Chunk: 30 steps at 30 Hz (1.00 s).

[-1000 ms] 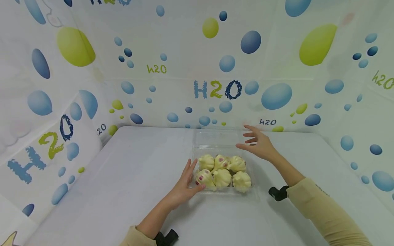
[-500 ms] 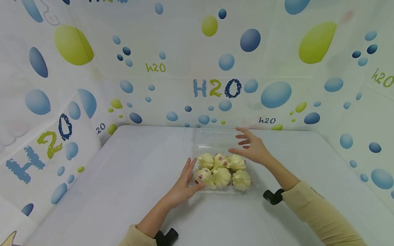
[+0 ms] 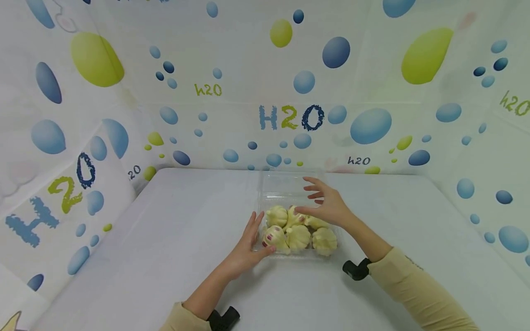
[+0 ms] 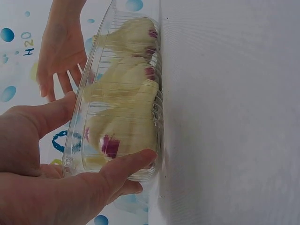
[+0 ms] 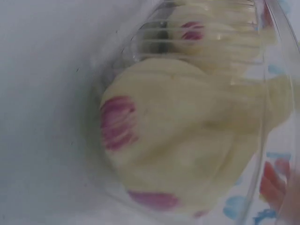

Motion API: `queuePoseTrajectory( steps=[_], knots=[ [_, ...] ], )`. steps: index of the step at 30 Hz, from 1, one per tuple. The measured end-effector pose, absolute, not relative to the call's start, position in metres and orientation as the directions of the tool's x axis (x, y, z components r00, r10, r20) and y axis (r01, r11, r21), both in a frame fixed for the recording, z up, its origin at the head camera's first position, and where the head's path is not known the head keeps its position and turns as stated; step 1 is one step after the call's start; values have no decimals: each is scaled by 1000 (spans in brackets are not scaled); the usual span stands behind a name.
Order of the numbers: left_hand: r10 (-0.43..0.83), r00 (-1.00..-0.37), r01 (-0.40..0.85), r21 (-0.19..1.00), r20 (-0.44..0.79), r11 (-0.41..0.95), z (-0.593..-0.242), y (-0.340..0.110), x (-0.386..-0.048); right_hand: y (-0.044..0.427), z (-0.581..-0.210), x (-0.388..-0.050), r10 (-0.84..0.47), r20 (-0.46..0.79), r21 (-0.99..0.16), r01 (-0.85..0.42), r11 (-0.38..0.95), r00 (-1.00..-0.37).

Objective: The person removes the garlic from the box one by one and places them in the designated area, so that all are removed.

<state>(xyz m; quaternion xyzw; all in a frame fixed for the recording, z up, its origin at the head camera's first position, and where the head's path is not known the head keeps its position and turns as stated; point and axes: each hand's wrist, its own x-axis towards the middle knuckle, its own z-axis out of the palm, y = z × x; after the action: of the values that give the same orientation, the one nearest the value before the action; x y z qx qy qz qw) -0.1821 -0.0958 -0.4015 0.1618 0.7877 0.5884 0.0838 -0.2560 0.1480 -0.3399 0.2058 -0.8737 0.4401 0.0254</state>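
Note:
A clear plastic clamshell box (image 3: 285,256) stands on the white table with its lid (image 3: 281,183) raised behind. Several pale garlic bulbs (image 3: 298,237), some with purple patches, sit in it in two rows. At the box's left front corner rests my left hand (image 3: 245,255), its fingers along the left side and its thumb at the front rim. My right hand (image 3: 329,204) hovers over the back right of the box, fingers spread and holding nothing, partly covering the back bulbs. The right wrist view shows a garlic bulb (image 5: 173,136) close up through the clear wall.
The white tabletop (image 3: 178,220) ends at a backdrop (image 3: 240,55) printed with blue and green bubbles and H2O lettering. Black wrist devices (image 3: 356,270) are worn on both arms, below beige sleeves (image 3: 418,289).
My right hand has moved left and slightly downward, from beside the lid to above the box, covering part of the back bulbs. My left hand has stayed at the corner.

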Motion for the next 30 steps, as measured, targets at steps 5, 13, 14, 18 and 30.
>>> queuePoseTrajectory(
  steps=[5, 13, 14, 18, 30],
  knots=[
    [348, -936, 157, 952, 58, 264, -400, -97, -182, 139, -340, -255, -362, 242, -760, -407, 506, -900],
    [340, -939, 155, 949, 54, 276, -399, -98, -183, 123, -343, -255, -370, 223, -772, -395, 498, -902],
    [341, -939, 156, 948, 54, 278, -399, -98, -183, 121, -343, -255, -370, 221, -772, -393, 500, -903],
    [345, -937, 159, 950, 58, 271, -400, -98, -183, 115, -345, -256, -369, 213, -764, -390, 514, -905],
    [358, -932, 161, 951, 58, 263, -402, -97, -183, 103, -351, -261, -400, 229, -762, -419, 494, -887]
  ],
)
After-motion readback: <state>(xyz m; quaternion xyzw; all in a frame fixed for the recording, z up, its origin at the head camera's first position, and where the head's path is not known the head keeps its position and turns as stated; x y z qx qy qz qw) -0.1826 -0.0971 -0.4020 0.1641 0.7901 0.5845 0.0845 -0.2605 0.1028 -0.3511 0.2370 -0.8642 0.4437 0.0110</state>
